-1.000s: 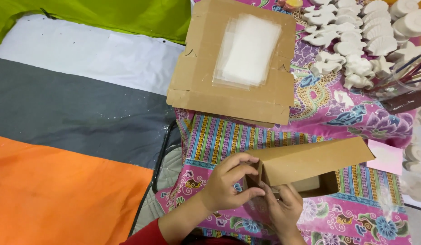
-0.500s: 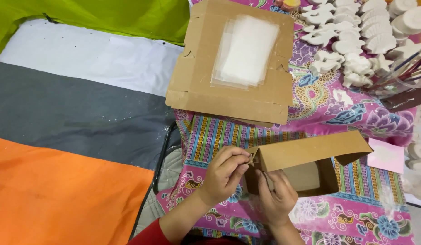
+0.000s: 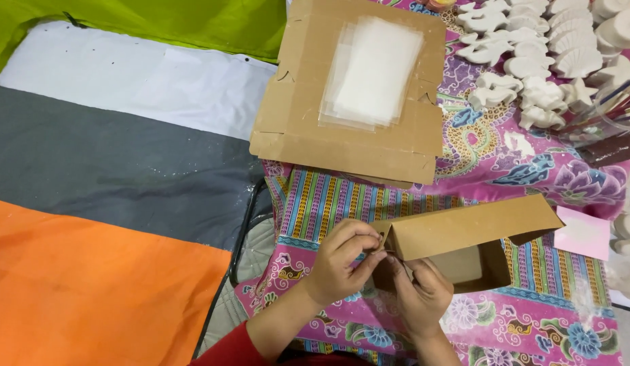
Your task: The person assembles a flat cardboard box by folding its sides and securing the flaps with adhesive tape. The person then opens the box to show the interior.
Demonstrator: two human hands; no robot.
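Pinching the end flap of the brown cardboard box (image 3: 457, 247) near the front edge of the table (image 3: 464, 163), our left hand (image 3: 342, 261) has thumb and forefinger pressed together on the flap's corner, while our right hand (image 3: 420, 295) curls its fingers against the same end from below (what exactly it grips we cannot tell). We judge the thin card could crease or tear if we pull unevenly, and the open lid could swing toward the white plaster figures (image 3: 532, 74) beyond it.
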